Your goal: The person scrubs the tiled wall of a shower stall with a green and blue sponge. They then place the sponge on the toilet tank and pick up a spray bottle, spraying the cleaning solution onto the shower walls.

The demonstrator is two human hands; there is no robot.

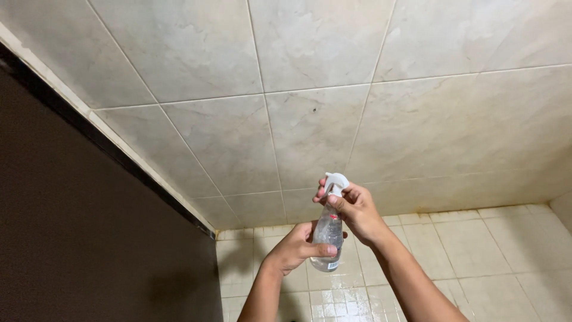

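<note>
The left hand (296,249) has its grip closed around the lower body of a clear plastic spray bottle (329,234), thumb across the front. The right hand (357,211) has its grip wrapped around the bottle's neck, just under the white trigger nozzle (335,182). The bottle is held upright in the air, before a beige tiled wall (310,119) and above a wet tiled floor (465,250). A dark panel (89,238) stands at left.

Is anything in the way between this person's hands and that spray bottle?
Nothing visible. The left hand already wraps the clear spray bottle low on its body, and the right hand grips its neck just under the white trigger head, in front of the tiled wall.
</note>
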